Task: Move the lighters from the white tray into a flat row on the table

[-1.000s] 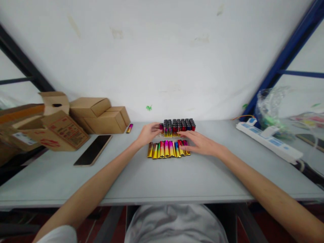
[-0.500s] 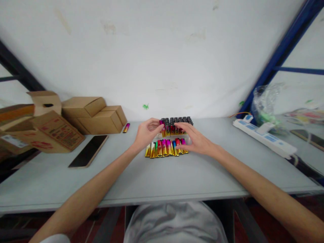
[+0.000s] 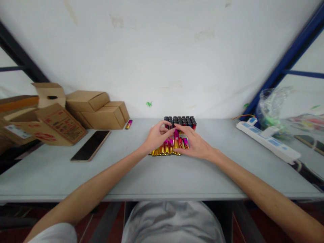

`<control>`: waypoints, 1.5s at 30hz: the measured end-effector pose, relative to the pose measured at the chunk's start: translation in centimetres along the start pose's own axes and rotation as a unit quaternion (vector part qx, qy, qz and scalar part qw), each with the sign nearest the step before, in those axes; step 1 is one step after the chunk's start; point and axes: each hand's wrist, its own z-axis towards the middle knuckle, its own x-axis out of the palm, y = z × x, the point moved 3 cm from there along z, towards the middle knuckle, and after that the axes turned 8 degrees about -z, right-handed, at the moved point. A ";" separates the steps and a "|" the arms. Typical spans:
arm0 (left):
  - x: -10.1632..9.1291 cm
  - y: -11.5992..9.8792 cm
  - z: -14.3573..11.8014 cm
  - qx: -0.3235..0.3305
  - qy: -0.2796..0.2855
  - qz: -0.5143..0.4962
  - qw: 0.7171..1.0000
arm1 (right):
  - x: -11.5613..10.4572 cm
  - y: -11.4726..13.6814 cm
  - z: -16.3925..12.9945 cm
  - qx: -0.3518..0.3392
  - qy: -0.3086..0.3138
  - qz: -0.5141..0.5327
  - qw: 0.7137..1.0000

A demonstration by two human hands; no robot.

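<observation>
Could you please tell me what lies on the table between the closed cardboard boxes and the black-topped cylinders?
In the head view, a single purple-and-gold cylinder lies there, close to the boxes; the left hand is nearer the black-topped cylinders.

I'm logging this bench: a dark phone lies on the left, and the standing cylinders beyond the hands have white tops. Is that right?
Not quite: the standing cylinders have black tops, not white, as the head view shows. The dark phone does lie on the left.
</observation>
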 end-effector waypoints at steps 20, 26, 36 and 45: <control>-6.0 3.1 4.1 0.110 -0.032 0.260 0.959 | 0.4 -0.4 -0.7 -0.016 0.143 0.006 0.990; -5.9 3.9 5.2 0.074 0.103 0.129 0.984 | -0.6 -0.2 -0.3 -0.035 0.108 0.016 0.993; -6.0 4.9 6.0 0.013 0.074 0.063 0.995 | -0.7 -0.1 -0.1 -0.039 0.081 0.007 0.996; -5.7 4.2 6.2 0.019 0.073 0.052 0.996 | -0.7 -0.3 -0.1 -0.043 0.077 0.000 0.996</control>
